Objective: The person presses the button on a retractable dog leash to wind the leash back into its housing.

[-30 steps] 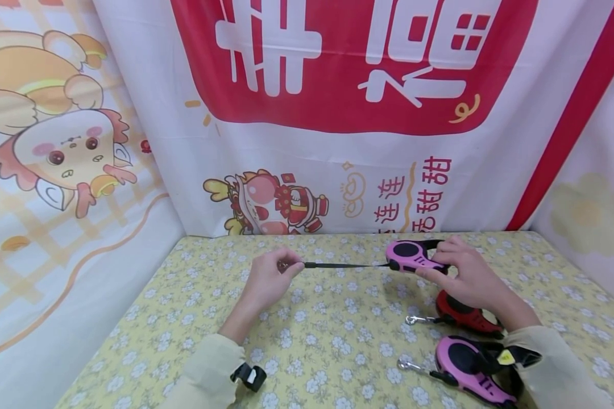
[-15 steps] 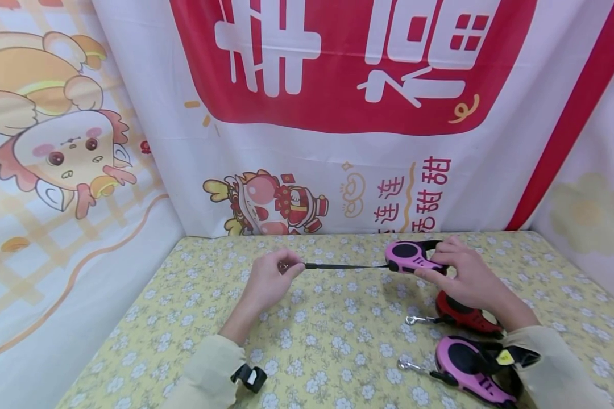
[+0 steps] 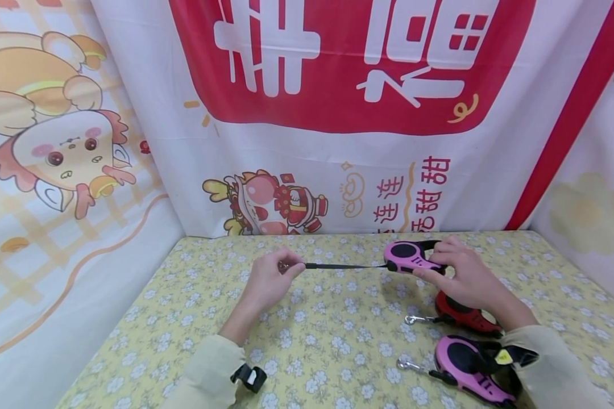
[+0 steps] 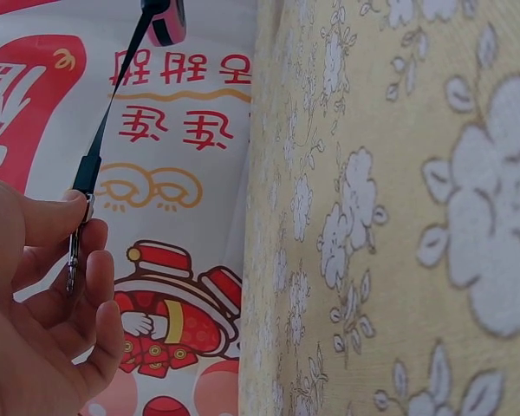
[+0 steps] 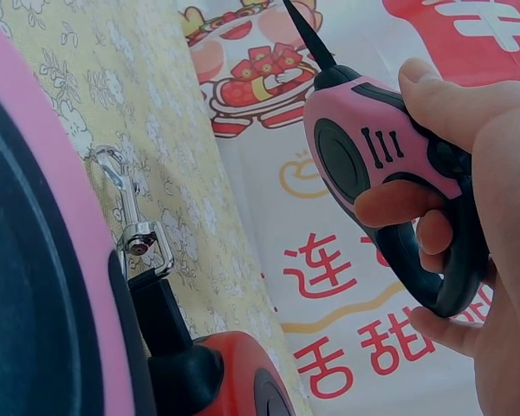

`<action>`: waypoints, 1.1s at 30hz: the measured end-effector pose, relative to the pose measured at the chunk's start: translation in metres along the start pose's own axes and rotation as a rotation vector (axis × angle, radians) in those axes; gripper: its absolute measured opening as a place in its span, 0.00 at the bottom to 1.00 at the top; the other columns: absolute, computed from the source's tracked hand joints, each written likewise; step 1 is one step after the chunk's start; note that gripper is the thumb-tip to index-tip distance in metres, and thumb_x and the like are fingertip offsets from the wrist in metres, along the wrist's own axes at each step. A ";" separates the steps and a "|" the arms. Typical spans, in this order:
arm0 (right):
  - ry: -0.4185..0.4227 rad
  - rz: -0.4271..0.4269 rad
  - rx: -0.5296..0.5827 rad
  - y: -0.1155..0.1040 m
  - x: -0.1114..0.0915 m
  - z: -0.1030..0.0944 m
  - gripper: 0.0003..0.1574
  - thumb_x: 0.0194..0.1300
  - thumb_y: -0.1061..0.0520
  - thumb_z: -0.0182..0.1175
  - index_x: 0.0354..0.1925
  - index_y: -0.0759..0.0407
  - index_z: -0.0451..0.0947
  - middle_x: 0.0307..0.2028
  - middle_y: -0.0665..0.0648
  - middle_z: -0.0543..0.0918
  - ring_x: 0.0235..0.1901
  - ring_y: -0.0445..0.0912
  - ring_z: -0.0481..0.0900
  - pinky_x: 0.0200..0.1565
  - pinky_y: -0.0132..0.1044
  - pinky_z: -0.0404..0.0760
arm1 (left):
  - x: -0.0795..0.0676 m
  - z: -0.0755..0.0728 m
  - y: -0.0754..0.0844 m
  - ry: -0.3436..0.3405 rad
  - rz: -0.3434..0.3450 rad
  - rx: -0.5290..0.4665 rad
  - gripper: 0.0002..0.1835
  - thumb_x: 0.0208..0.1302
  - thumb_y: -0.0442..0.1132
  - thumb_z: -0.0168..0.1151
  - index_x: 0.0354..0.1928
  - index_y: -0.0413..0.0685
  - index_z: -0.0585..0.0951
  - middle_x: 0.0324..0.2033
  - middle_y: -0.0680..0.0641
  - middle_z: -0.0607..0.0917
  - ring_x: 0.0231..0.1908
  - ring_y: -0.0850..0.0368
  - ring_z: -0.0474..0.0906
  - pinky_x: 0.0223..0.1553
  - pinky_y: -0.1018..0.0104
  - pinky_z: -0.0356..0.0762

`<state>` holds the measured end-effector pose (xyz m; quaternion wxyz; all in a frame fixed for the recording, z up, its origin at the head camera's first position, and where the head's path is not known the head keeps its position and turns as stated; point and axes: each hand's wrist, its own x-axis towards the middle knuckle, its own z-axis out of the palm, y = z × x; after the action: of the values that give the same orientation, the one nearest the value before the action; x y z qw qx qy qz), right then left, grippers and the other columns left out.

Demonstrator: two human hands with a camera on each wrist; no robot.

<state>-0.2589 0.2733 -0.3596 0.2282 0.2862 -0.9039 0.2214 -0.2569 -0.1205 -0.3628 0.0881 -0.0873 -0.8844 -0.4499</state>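
Observation:
My right hand grips the black loop handle of a pink and black retractable dog leash and holds it raised over the table. In the right wrist view, fingers curl through the handle of the leash, with the thumb along its top edge. A black strap runs taut out of the nozzle toward the left. At its far end my left hand pinches the metal snap hook between thumb and forefinger. The other left fingers curl loosely beside the hook.
A red retractable leash lies below my right hand, its metal clip pointing left. Nearer the front right lies a second pink leash, partly under my right sleeve. A floral cloth covers the table; a printed curtain hangs behind.
Both hands stay almost still with the strap stretched between them. The held leash has shifted very slightly left.

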 end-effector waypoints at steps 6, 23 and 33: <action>0.003 -0.002 -0.007 0.000 0.001 0.000 0.17 0.64 0.51 0.75 0.23 0.42 0.78 0.28 0.41 0.74 0.40 0.37 0.65 0.38 0.36 0.67 | 0.000 0.000 0.001 0.002 -0.005 0.000 0.01 0.75 0.43 0.68 0.43 0.58 0.87 0.38 0.54 0.88 0.37 0.57 0.81 0.41 0.61 0.82; -0.015 0.013 -0.007 -0.001 0.001 0.001 0.13 0.65 0.49 0.75 0.25 0.42 0.82 0.30 0.41 0.76 0.41 0.38 0.65 0.37 0.36 0.68 | 0.000 0.000 0.001 -0.001 0.012 -0.003 0.02 0.75 0.42 0.67 0.44 0.58 0.87 0.38 0.54 0.88 0.38 0.58 0.82 0.43 0.61 0.83; -0.019 -0.003 0.004 -0.002 0.000 0.002 0.16 0.65 0.49 0.75 0.24 0.40 0.79 0.29 0.39 0.74 0.41 0.37 0.65 0.39 0.36 0.66 | 0.000 0.002 0.000 0.004 0.012 0.011 0.01 0.74 0.42 0.68 0.44 0.58 0.86 0.38 0.54 0.88 0.38 0.58 0.81 0.42 0.62 0.82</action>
<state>-0.2580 0.2704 -0.3604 0.2194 0.2903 -0.9051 0.2201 -0.2575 -0.1191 -0.3641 0.0931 -0.0912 -0.8861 -0.4448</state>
